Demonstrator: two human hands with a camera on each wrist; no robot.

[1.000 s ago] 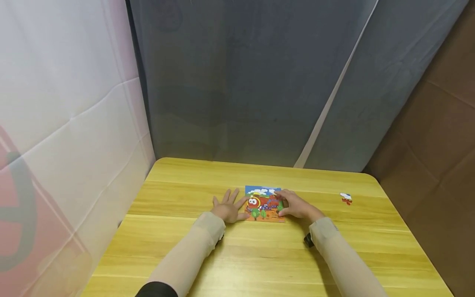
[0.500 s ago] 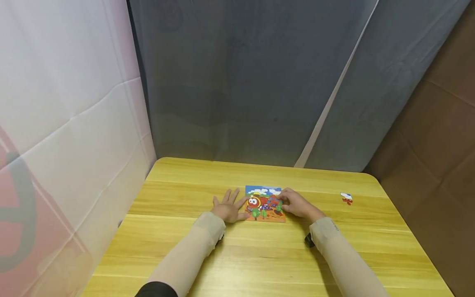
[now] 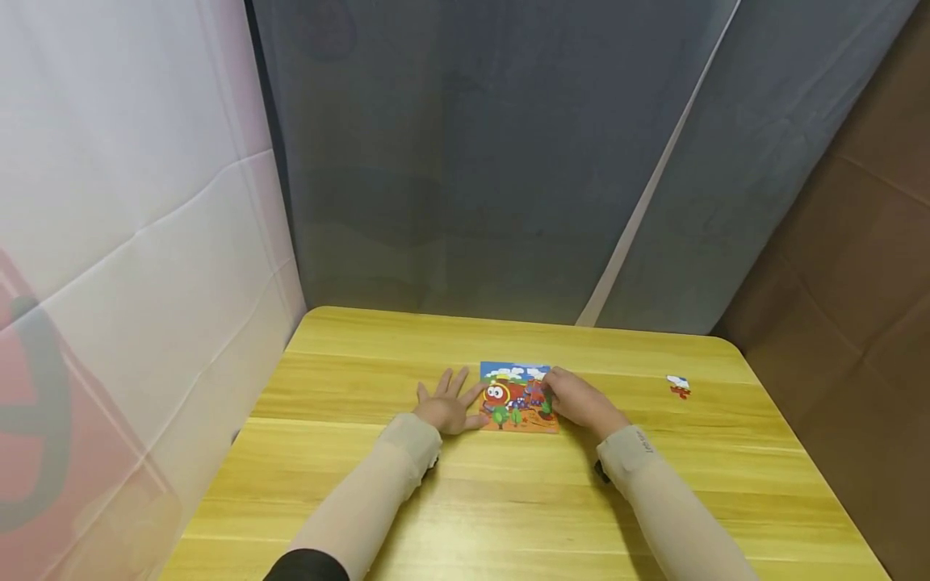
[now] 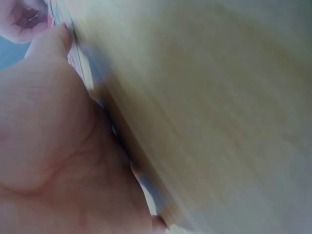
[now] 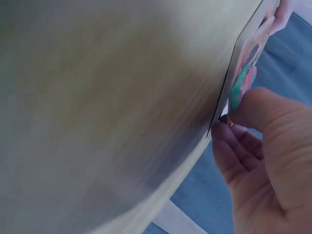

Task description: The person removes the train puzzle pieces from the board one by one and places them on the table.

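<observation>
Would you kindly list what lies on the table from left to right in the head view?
Left hand → colourful puzzle board → right hand → loose puzzle piece, all on the yellow wooden table.

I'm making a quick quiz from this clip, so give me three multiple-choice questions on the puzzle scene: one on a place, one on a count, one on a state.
1. Where does the loose piece lie?
A. right of the puzzle
B. left of the puzzle
C. on the puzzle

2. How many loose pieces lie on the table?
A. one
B. three
C. five

3. How is the left hand?
A. a fist in the air
B. flat, fingers spread, beside the puzzle
C. holding the loose piece

Answers: 1 A, it sits apart near the right edge. 2 A, only one shows. 3 B, the head view shows it flat at the puzzle's left edge; the right hand rests on the puzzle.
</observation>
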